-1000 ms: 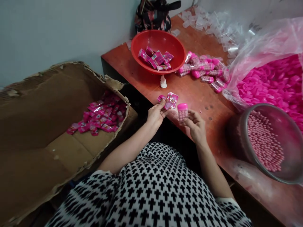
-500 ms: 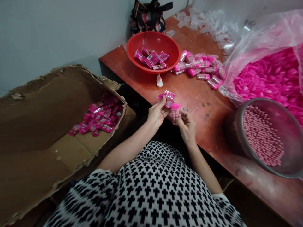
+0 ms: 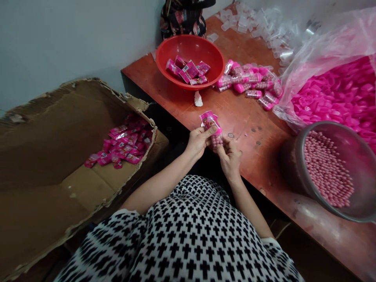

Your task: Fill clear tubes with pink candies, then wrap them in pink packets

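Note:
My left hand is closed on a shiny pink printed wrapper sleeve, its thumb pressing the wrapper at the top of a small clear bottle of pink beads. The bottle has a pink cap, partly covered by the wrapper and my left fingers. My right hand grips the lower end of the same bottle between thumb and fingers. Both hands meet just above the table's front edge. Whether the wrapper is around the cap or only against it, I cannot tell.
A red bowl holds several wrapped bottles. Right of it lie capped bead bottles, a plastic bag of pink caps and a grey tub of pink beads. Clear empty bottles lie behind. A cardboard box with wrapped pieces stands left.
The wrapper in my left hand has come down onto the bottle's cap end, and my left thumb has moved right over it. My right hand still holds the bottle.

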Demonstrator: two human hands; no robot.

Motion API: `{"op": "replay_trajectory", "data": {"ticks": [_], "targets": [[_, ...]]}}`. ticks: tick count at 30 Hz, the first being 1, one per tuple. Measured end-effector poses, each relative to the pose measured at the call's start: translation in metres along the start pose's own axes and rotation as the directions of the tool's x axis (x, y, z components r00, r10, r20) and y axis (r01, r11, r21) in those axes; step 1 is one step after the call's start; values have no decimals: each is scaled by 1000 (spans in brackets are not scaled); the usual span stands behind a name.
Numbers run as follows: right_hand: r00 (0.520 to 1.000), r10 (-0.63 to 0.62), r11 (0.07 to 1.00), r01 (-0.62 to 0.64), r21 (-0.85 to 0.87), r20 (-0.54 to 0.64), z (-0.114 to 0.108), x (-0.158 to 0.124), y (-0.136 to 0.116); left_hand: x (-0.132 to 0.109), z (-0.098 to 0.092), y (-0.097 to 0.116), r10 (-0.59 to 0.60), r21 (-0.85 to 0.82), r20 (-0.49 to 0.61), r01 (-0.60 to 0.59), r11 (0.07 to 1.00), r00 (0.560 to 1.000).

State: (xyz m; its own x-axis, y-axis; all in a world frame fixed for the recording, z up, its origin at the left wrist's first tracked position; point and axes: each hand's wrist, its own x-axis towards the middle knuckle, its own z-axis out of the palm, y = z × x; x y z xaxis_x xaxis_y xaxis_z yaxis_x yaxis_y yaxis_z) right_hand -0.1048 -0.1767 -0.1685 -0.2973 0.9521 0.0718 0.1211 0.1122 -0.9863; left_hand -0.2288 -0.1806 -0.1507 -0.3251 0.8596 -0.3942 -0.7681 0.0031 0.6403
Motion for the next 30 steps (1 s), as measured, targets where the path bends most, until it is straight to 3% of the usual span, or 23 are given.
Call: {"op": "replay_trajectory", "data": {"ticks": [2,8,13,20,26,30], "targets": [[1000,-8,1000,8,3,4,0,1,1,0,-1,1,-24,13,11,24,1000,1000],[973,193,915,-226,334,129,-4,8,-2,1,-5,11,-95,173,167,65,983,981],[998,69,979,-69,192,5,-2,7,-2,-4,-1,4,-6,294,133,-34,955,991],[972,206,852,-237,467,117,3,8,0,-11,-2,-1,-8,257,113,-21,966,994],[983,184,922,-167,349,-18,1,13,1,-21,-7,-9,-68,93,96,59,994,993],[984,172,935,-175,308,35,9,21,-1,-29,-12,-9,-85,84,127,75,994,988]]}}
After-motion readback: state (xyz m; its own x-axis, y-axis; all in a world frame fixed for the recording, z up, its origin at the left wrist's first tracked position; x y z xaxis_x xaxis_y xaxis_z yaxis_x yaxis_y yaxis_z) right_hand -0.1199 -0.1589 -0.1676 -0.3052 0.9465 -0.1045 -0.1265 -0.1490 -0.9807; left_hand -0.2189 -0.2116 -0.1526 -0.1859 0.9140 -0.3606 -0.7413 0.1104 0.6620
